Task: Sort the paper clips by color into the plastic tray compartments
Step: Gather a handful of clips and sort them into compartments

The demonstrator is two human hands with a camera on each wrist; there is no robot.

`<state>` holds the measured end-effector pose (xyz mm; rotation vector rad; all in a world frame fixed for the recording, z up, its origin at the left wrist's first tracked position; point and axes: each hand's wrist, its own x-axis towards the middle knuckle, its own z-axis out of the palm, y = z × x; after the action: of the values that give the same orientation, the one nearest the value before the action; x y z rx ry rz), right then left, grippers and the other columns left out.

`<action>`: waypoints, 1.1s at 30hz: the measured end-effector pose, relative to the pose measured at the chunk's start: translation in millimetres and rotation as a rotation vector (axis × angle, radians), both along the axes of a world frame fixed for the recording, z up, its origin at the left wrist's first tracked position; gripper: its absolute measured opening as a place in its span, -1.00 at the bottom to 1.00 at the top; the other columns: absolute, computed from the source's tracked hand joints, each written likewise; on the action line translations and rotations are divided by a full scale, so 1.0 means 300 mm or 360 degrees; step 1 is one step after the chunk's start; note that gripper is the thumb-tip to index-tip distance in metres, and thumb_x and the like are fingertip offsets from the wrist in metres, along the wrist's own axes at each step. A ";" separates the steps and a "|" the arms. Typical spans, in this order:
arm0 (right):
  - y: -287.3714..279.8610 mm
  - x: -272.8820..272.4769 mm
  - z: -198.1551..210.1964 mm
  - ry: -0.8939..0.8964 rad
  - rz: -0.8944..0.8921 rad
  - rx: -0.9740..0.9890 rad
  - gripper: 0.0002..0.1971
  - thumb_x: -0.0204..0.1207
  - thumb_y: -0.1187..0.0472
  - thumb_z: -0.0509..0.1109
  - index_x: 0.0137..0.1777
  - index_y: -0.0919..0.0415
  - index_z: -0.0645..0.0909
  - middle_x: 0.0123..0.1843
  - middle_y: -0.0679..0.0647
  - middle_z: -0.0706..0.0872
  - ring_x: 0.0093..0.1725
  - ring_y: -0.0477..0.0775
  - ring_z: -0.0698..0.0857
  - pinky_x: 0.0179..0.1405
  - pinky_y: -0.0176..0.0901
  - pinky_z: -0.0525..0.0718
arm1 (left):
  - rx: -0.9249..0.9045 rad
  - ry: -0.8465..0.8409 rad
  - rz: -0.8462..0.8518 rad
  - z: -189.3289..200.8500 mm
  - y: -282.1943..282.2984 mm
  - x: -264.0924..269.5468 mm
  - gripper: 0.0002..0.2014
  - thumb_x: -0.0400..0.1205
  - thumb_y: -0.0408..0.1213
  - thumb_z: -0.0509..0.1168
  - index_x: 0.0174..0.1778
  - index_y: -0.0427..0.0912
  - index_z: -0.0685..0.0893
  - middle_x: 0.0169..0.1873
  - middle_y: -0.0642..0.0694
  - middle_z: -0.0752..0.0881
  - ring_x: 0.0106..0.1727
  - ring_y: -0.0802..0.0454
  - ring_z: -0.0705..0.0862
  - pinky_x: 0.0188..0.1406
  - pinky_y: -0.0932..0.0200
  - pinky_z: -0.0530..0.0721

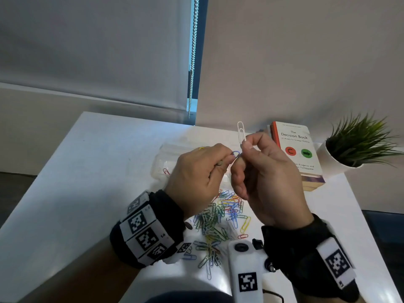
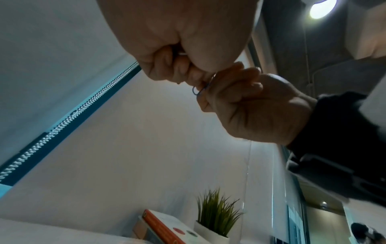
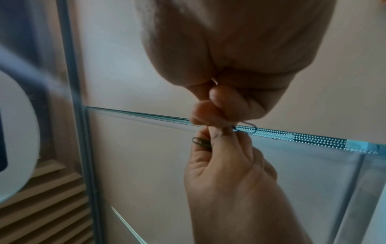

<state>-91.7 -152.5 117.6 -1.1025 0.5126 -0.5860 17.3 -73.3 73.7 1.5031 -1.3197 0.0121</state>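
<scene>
My right hand (image 1: 265, 171) pinches a white paper clip (image 1: 241, 131) between thumb and forefinger, clip standing upright above the fingertips; the other fingers are curled in. My left hand (image 1: 197, 174) pinches a blue paper clip (image 1: 236, 153) at its fingertips, right against the right-hand fingers, so the two hands touch there. In the right wrist view a dark green paper clip (image 3: 200, 142) also sticks out of the left hand's grip, lower in the fingers. I can't tell whether blue and white are hooked together; my read is I'm separating tangled clips in the air above the worktop before dropping them. Both hands are raised, nothing resting on the table (image 1: 91, 162). Progress: early. The clear plastic tray (image 1: 169, 157) sits near the far edge of the worktop, mostly hidden behind my left hand; I see one red clip (image 1: 166, 171) in a near compartment and a yellow one (image 1: 201, 148) further back, nothing more visible. The main pile of clips (image 1: 220, 217) is unsorted, spread from the middle of the worktop toward the near edge, under and between my wrists: green, blue, yellow, red, white all mixed and overlapping. So almost everything is left. The clips are thin coated wire, small, interlocking easily; they look fiddly, and I expect more snagged ones in the pile. A book (image 1: 296, 147) and a potted plant (image 1: 358, 145) sit at the far right corner, well apart from the tray.
</scene>
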 end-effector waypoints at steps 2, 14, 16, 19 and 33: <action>-0.018 -0.004 -0.006 0.0100 0.0011 -0.0071 -0.85 0.67 0.29 0.15 -0.16 0.16 0.39 -0.61 0.19 0.48 -0.70 0.05 0.32 -0.67 -0.26 0.12 | 0.0082 0.0077 0.0016 -0.001 0.003 0.012 -0.73 0.69 -0.21 0.18 -0.21 -0.28 0.66 -0.52 -0.05 0.57 -0.47 0.14 0.45 -0.41 0.29 0.45; -0.229 0.005 -0.302 0.1109 -0.0241 -0.0875 -0.85 0.53 0.25 0.41 -0.27 0.14 0.68 -0.37 0.00 0.68 -0.39 0.02 0.59 -0.37 -0.12 0.54 | 0.0626 0.1386 -0.0016 -0.191 0.083 0.159 -0.68 0.74 -0.29 0.19 -0.31 -0.07 0.70 -0.62 0.09 0.33 -0.59 0.14 0.18 -0.61 0.29 0.15; -0.234 0.038 -0.344 0.1253 -0.0128 -0.0984 -0.85 0.55 0.23 0.39 -0.25 0.16 0.69 -0.34 0.01 0.72 -0.32 0.06 0.65 -0.26 -0.06 0.63 | 0.0680 0.1495 -0.0001 -0.214 0.090 0.164 -0.70 0.75 -0.29 0.17 -0.27 -0.14 0.69 -0.60 0.04 0.32 -0.58 0.12 0.17 -0.61 0.29 0.16; -0.237 0.083 -0.383 0.1439 0.0004 -0.1115 -0.87 0.53 0.26 0.37 -0.22 0.17 0.70 -0.28 0.08 0.77 -0.26 0.12 0.73 -0.23 -0.13 0.67 | 0.0749 0.1532 0.0015 -0.232 0.097 0.162 -0.73 0.75 -0.31 0.16 -0.22 -0.24 0.66 -0.60 0.01 0.29 -0.61 0.15 0.16 -0.66 0.33 0.17; -0.084 0.116 -0.283 0.1001 0.0408 -0.0953 -0.90 0.54 0.20 0.43 -0.17 0.18 0.71 -0.53 -0.08 0.63 -0.55 -0.06 0.59 -0.41 -0.12 0.59 | 0.0918 0.1339 -0.0236 -0.253 0.042 0.110 -0.74 0.72 -0.34 0.22 -0.30 -0.30 0.61 -0.68 0.12 0.42 -0.62 0.18 0.26 -0.60 0.33 0.24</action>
<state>-56.8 -177.6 32.7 -1.9133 0.7418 -0.1460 50.2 -60.8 -2.4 1.5874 -0.7481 -1.0582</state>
